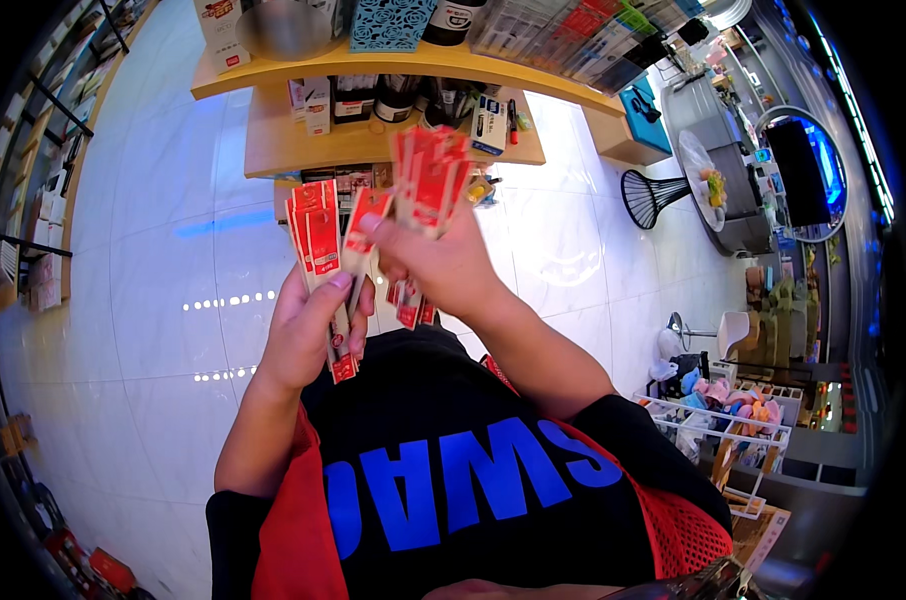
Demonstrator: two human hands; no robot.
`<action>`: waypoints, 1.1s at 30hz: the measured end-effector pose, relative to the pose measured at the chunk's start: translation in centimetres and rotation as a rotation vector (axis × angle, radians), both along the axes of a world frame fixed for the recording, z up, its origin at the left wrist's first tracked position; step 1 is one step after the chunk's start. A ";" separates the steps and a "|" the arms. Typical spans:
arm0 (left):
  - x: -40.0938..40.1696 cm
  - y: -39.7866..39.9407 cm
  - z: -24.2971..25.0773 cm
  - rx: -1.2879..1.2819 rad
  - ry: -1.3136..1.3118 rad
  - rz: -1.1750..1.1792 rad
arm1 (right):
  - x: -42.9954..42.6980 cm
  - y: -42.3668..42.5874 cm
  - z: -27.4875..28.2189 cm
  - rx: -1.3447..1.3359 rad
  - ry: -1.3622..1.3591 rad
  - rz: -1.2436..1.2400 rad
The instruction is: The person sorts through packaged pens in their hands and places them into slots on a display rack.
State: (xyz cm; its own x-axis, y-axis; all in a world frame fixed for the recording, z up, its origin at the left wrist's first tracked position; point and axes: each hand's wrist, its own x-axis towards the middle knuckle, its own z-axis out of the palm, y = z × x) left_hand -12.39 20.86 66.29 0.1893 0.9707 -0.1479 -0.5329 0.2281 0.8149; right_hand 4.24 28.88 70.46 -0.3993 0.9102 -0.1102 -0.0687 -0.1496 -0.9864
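My left hand (303, 322) holds a small stack of slim red-and-white packets (316, 229), upright and slightly fanned, with the thumb across their lower part. Beside it, my right hand (453, 262) grips a thicker, blurred fan of similar packets (429, 176). The right thumb presses on a single packet (368, 206) that slants between the two bunches. Its lower end runs down to the left fingers; whether they grip it, I cannot tell. The lower ends of the right bunch stick out under that hand. What the packets contain is unclear.
Ahead stands a tiered wooden display shelf (310, 154) with pen holders (393, 101), boxes (490, 124) and a blue patterned container (391, 24). Stocked shelving (47, 202) lines the left. To the right are a black wire stool (651, 196) and a white rack (723, 420) of goods.
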 end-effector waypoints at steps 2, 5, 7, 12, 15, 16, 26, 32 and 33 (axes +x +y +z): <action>-0.1 -0.1 0.0 -0.004 0.024 0.016 | 0.6 0.6 -0.1 0.055 0.040 -0.148; -0.5 -0.4 -0.1 -0.002 0.148 0.044 | 1.0 0.9 1.0 0.013 0.285 -0.304; -0.5 -0.5 -0.5 -0.024 0.200 0.117 | 1.3 1.2 0.7 0.065 0.276 -0.313; 0.2 -0.5 -0.1 -0.025 0.134 0.165 | 0.9 0.3 -0.9 -0.003 0.512 -0.232; 1.1 -0.5 0.5 -0.014 0.166 0.120 | 1.1 -0.5 -1.3 -0.007 0.473 -0.120; 1.3 -0.5 0.6 -0.012 0.191 0.079 | 0.6 -0.6 -1.0 0.014 0.387 -0.181; 1.8 -0.3 0.8 0.001 0.295 0.012 | 2.1 1.0 -1.5 -0.020 0.406 -0.075; 1.8 -0.1 0.5 -0.063 0.094 -0.012 | 2.0 0.5 -1.9 -0.074 0.468 -0.028; 1.9 -0.1 0.3 -0.057 0.096 -0.024 | 1.8 0.2 -1.9 -0.091 0.520 -0.020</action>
